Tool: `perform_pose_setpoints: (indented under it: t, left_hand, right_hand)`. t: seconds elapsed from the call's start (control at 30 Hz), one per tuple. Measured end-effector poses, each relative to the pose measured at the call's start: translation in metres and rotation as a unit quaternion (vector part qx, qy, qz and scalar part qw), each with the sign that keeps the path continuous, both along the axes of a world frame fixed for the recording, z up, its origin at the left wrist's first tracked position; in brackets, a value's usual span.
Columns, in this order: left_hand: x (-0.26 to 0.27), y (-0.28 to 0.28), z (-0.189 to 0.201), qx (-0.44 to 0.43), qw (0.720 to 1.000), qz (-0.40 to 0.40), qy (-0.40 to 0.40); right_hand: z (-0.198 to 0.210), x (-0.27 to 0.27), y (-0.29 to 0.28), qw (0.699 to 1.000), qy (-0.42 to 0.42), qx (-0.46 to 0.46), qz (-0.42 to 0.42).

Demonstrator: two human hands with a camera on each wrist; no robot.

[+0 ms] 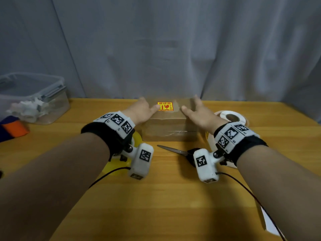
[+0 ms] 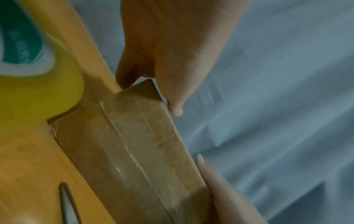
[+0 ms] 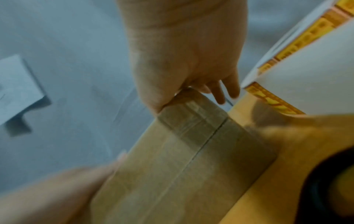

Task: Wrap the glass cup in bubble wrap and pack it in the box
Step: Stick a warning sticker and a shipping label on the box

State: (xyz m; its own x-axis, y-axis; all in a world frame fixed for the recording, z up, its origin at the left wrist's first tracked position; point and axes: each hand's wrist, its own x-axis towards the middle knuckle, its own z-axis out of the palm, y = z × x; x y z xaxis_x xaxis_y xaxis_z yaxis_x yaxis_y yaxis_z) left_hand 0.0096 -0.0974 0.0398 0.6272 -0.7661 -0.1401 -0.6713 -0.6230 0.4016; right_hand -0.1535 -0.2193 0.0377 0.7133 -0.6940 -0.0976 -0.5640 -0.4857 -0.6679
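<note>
Box [image 1: 169, 126] between hands, flaps shut and taped, fragile sticker [image 1: 165, 106] on top. Left hand [image 1: 141, 109] and right hand [image 1: 199, 113] clasp opposite ends, thumbs on top, likely steadying or shifting it. Cup unseen, presumably sealed inside. Scissors [image 1: 172, 150] lie between wrists on counter [image 1: 165, 206].

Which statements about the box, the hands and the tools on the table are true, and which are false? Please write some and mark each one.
1. The box is closed and taped. True.
2. A yellow sticker sits on top of the box. True.
3. The scissors lie on top of the box. False: they lie on the table, in front of the box.
4. The right hand holds the scissors. False: it holds the right end of the box, and the left hand holds the left end.
5. A white roll stands to the right of the box. True.
</note>
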Motion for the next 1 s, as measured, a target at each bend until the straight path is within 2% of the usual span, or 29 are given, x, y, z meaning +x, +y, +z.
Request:
perform_pose_setpoints:
  t: [0.07,0.17,0.23,0.3,0.43,0.57,0.87,0.93,1.0]
  left_hand:
    - [0.002,0.004,-0.003,-0.066,0.995,0.026,0.068]
    - [-0.001,0.01,-0.005,-0.193,0.966,0.049,0.166]
    - [-0.005,0.013,-0.005,-0.279,0.944,0.049,0.172]
    - [-0.009,0.017,-0.007,-0.313,0.939,0.027,0.139]
    - [-0.021,0.023,-0.015,-0.256,0.96,-0.038,0.11]
    - [-0.032,0.028,-0.012,-0.248,0.966,-0.001,0.077]
    - [-0.057,0.051,0.0,-0.129,0.991,-0.012,-0.032]
    - [-0.063,0.05,0.006,-0.132,0.989,0.015,-0.061]
    - [-0.076,0.05,0.014,-0.177,0.981,0.039,-0.064]
  right_hand:
    - [-0.003,-0.006,-0.003,0.992,-0.079,0.087,-0.051]
    - [-0.007,-0.008,-0.006,0.979,-0.138,0.133,-0.076]
    - [-0.008,-0.01,-0.008,0.972,-0.175,0.136,-0.074]
    - [-0.009,-0.016,-0.005,0.967,-0.212,0.123,-0.072]
    - [-0.013,-0.032,0.01,0.966,-0.24,0.094,-0.034]
    - [-0.008,-0.044,0.018,0.981,-0.194,0.016,-0.013]
    - [-0.002,-0.068,0.038,0.988,-0.146,0.041,0.011]
    - [0.002,-0.074,0.042,0.991,-0.13,0.034,0.015]
    - [0.006,-0.084,0.045,0.992,-0.127,0.02,-0.002]
